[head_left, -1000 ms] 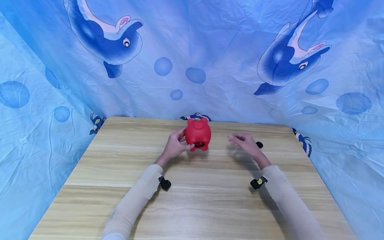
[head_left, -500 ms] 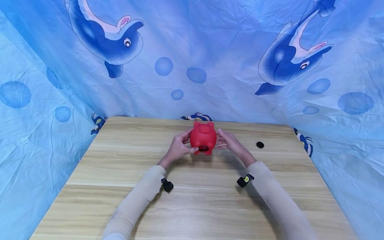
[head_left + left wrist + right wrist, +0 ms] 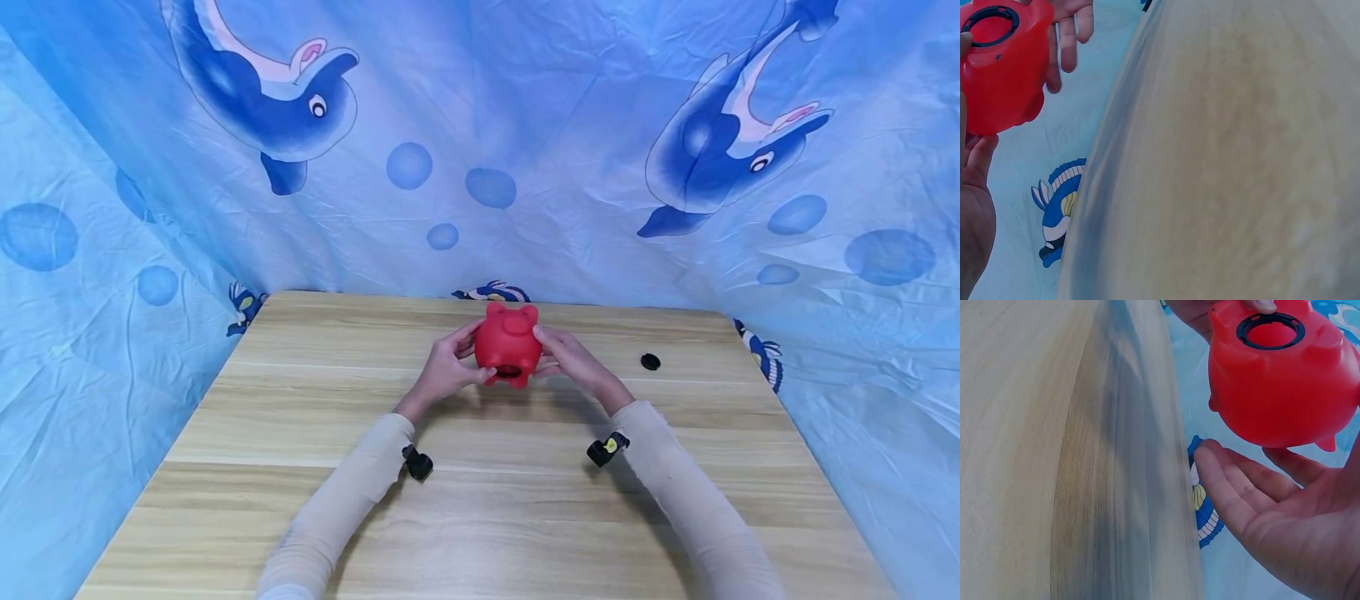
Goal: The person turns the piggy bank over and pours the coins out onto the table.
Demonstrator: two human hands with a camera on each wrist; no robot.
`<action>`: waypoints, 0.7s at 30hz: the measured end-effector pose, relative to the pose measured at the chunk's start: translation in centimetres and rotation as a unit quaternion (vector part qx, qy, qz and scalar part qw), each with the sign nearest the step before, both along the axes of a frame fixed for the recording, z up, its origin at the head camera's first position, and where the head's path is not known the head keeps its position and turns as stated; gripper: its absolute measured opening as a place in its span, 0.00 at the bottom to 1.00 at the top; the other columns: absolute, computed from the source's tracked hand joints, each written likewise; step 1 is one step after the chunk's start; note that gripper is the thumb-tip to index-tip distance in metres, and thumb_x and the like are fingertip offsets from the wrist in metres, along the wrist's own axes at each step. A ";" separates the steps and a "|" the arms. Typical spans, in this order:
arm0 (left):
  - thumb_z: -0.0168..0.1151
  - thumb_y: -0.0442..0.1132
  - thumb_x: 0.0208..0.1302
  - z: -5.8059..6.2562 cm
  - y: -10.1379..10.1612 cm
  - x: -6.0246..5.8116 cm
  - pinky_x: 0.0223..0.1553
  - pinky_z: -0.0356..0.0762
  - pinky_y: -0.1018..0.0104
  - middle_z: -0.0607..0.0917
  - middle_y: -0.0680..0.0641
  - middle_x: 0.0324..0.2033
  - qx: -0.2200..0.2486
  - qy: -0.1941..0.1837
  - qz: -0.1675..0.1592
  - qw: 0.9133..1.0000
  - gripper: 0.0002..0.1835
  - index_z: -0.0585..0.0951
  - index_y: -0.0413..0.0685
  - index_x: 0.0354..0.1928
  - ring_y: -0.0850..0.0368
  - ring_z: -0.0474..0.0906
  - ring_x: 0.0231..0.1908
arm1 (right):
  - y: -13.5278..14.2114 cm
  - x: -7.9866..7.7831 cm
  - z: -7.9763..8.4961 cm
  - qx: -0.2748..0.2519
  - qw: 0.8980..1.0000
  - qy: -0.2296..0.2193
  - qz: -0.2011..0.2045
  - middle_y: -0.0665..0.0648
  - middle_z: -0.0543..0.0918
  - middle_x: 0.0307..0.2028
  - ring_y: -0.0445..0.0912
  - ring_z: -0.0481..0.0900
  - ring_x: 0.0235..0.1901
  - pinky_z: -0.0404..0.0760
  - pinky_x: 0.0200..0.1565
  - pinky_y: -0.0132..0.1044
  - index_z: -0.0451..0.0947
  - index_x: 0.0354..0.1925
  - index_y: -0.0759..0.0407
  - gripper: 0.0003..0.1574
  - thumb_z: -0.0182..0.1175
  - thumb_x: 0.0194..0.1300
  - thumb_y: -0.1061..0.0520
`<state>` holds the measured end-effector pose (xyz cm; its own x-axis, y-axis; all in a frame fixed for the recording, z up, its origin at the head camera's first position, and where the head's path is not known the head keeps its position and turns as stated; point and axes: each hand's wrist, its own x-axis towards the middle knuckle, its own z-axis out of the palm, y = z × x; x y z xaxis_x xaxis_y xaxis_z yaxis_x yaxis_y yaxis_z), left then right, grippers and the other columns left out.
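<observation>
Nearest, pale sleeves (image 3: 337,500) over the wooden table (image 3: 517,533); then the left hand (image 3: 444,367) gripping a red piggy bank (image 3: 504,340) towards the far edge, the right hand (image 3: 573,362) touching its other side, fingers mostly straight. Two-handed steadying, it seems; next calls for a firmer right grip. Left thumb obstructs the black-rimmed opening (image 3: 512,372)! Black disc (image 3: 650,362) apart, right; dolphin backdrop (image 3: 585,258) beyond.
</observation>
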<state>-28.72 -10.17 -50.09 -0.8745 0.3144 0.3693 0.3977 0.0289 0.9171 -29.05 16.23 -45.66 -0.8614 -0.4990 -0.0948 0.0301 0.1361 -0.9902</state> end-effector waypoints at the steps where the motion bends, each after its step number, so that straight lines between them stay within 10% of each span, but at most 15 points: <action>1: 0.78 0.31 0.52 0.0 0.0 0.0 0.61 0.76 0.42 0.77 0.39 0.67 0.000 -0.002 0.000 1.000 0.43 0.71 0.42 0.72 0.43 0.78 0.64 | 0.0 0.0 0.0 0.004 1.000 0.002 0.005 0.68 0.80 0.60 0.54 0.86 0.51 0.76 0.58 0.69 0.62 0.75 0.63 0.45 0.45 0.78 0.32; 21: 0.78 0.32 0.53 0.7 -0.3 0.2 0.63 0.74 0.41 0.76 0.39 0.68 -0.024 0.007 -0.018 1.000 0.44 0.70 0.42 0.74 0.43 0.76 0.66 | -0.1 -0.1 -0.5 -0.047 0.998 -0.027 0.026 0.55 0.89 0.44 0.46 0.88 0.41 0.72 0.60 0.71 0.64 0.72 0.70 0.43 0.47 0.78 0.37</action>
